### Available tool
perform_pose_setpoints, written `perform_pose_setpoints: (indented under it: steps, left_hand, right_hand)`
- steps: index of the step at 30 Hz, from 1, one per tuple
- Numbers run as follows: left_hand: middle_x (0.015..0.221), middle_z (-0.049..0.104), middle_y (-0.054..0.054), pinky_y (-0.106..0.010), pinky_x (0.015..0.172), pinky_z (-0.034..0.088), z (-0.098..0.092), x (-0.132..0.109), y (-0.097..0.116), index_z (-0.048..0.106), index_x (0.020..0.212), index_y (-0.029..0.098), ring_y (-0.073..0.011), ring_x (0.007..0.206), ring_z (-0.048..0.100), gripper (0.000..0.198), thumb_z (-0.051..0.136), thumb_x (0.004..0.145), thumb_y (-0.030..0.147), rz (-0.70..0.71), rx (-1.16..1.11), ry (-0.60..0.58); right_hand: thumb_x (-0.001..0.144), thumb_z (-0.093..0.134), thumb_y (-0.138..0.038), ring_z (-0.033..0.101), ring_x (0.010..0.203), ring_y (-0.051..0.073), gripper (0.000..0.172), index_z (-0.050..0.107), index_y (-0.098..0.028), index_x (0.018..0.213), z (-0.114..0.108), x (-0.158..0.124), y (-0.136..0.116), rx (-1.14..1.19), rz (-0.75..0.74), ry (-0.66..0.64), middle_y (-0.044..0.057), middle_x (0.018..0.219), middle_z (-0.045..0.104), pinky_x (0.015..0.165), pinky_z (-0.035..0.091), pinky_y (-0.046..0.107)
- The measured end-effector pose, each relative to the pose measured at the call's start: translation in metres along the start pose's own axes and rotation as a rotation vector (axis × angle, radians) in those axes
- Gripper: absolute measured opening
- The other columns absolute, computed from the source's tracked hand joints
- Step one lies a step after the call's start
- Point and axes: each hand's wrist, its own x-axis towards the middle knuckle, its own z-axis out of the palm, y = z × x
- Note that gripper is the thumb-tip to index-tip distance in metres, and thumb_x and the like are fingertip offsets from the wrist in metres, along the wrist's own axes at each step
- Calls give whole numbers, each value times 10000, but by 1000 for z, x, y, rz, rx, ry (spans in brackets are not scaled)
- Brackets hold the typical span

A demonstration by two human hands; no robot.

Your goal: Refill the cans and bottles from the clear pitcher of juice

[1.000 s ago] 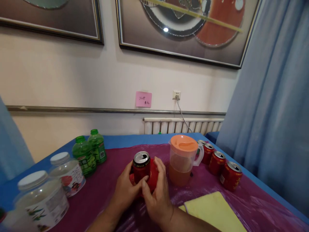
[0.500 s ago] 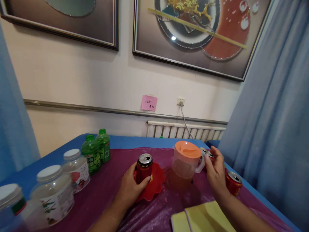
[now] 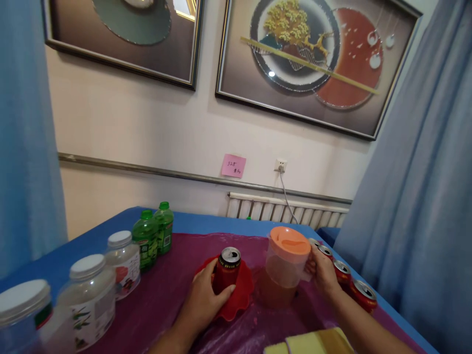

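My left hand is wrapped round an opened red can that stands upright on a wavy-edged red plate. To its right stands a clear plastic pitcher with an orange lid and brownish liquid in its lower part. My right hand is closed on the pitcher's white handle at its right side. Both stand on a purple plastic sheet over a blue table.
A row of red cans stands behind my right hand near the table's right edge. Two green bottles and white-lidded clear jars line the left side. A yellow cloth lies at the near edge. Blue curtains hang on both sides.
My right hand left the can on the plate, reached right past the red cans, and now grips the pitcher's handle. My left hand stays on the can. The view has tilted upward.
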Motion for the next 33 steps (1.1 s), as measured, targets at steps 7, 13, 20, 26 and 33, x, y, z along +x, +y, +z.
perform_pose_setpoints:
  steps: [7, 13, 20, 26, 33]
  left_hand:
    - [1323, 685, -125, -480, 1083, 435, -3, -2, 0, 558, 1337, 207, -318, 1225, 624, 646, 732, 719, 278, 59, 94, 47]
    - [1259, 715, -110, -460, 1081, 407, -8, -3, 6, 593, 1275, 211, -313, 1206, 628, 601, 761, 701, 277, 30, 129, 15]
    - [1309, 696, -118, -462, 1114, 365, -9, -8, 13, 605, 1266, 215, -308, 1245, 614, 612, 771, 679, 267, 32, 116, -12]
    - [1361, 670, -127, -500, 1186, 267, -8, -9, 12, 585, 1299, 213, -310, 1301, 585, 663, 784, 668, 257, 4, 108, -42]
    - [1344, 680, -131, -510, 1194, 250, -6, -12, 11, 594, 1301, 214, -313, 1279, 599, 656, 782, 673, 253, 19, 103, -46]
  right_hand:
    - [674, 714, -743, 211, 412, 92, 596, 357, -275, 583, 26, -1, -31, -145, 3, -62, -100, 468, 267, 395, 197, 270]
    - [657, 704, -761, 271, 446, 97, 609, 395, -249, 540, 38, 8, -72, -411, -143, -88, -84, 460, 322, 417, 214, 252]
    - [688, 670, -742, 293, 455, 98, 604, 343, -261, 528, 53, 21, -111, -670, -291, -228, -82, 485, 269, 425, 235, 248]
    - [698, 661, -722, 279, 471, 96, 598, 320, -261, 528, 69, 25, -128, -746, -368, -292, -77, 505, 249, 441, 217, 252]
    - [664, 669, -758, 232, 512, 96, 637, 309, -255, 512, 86, 18, -136, -769, -424, -375, -71, 525, 225, 464, 183, 257]
